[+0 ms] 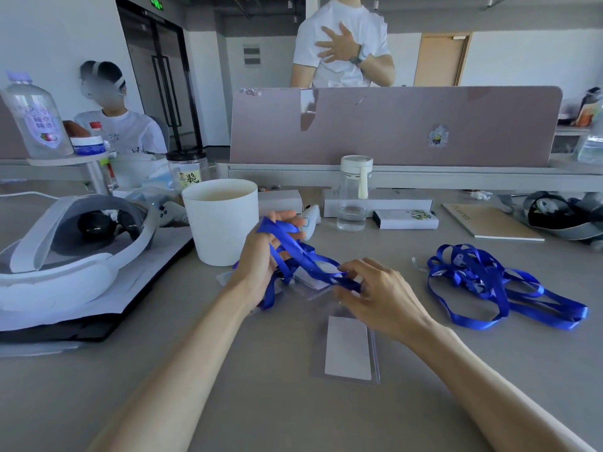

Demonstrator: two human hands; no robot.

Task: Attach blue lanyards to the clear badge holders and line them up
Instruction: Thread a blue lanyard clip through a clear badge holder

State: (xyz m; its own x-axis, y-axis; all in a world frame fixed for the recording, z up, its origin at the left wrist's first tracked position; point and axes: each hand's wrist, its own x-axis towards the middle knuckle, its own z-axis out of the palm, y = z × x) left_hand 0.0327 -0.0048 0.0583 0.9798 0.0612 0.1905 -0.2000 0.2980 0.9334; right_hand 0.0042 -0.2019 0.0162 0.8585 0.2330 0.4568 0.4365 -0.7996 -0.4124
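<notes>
Gripped a blue lanyard (303,252) in the left hand (261,256), raised above the desk (228,402), fingers curled round its loops, forearm angled up from the lower left. Pinched the strap's other end with the right hand (381,295), knuckles up, wrist low. Had a clear badge holder (349,349) lying flat just below that hand, a tangled lanyard pile (496,282) well to the right, and a white cup (222,223) behind the left hand.

On table (293,419): badge holder (348,349) centre, lanyard pile (502,288) right, cup (222,223) behind-left, headset (65,252) far left.
</notes>
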